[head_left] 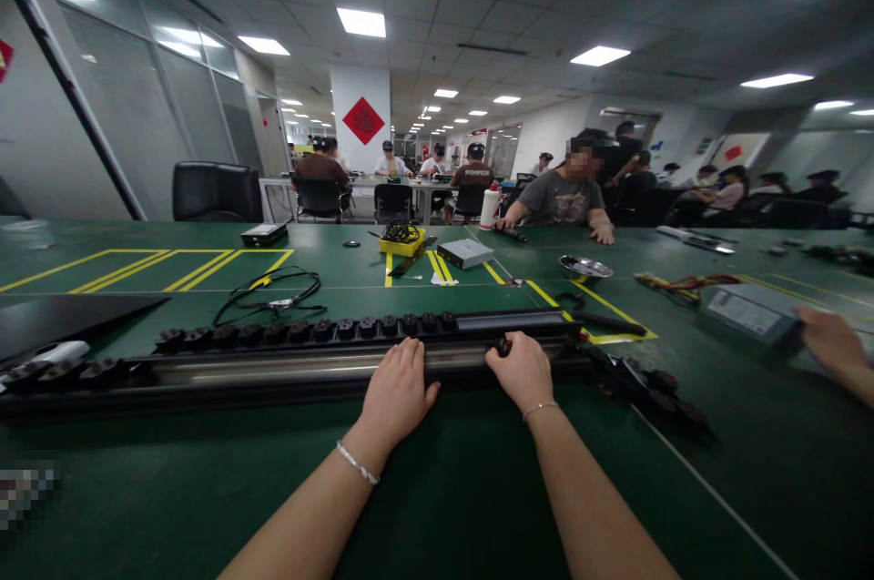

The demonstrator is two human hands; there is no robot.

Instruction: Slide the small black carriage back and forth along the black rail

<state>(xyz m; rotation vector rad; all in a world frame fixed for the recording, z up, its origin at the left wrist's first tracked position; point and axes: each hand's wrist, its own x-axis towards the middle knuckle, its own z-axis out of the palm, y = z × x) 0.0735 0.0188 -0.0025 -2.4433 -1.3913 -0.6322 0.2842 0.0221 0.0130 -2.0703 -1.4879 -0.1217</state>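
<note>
A long black rail with a shiny metal channel (pixel 273 368) lies across the green table. My left hand (pixel 400 387) rests flat on the channel near its middle, fingers stretched forward and nothing gripped. Further right, my right hand (pixel 523 371) pinches a small black socket piece (pixel 503 347) at the channel. Behind, a second black rail holds a row of several black socket pieces (pixel 345 328); its right part shows a bare strip (pixel 509 320). More pieces (pixel 102 369) sit at the left end of the front rail.
Black cables (pixel 273 293), a yellow tray (pixel 401 241), a grey metal box (pixel 464 252) and a metal bowl (pixel 585 268) lie behind. At right, another person's hand (pixel 837 343) touches a power supply (pixel 751 314). A person (pixel 564 193) sits across the table.
</note>
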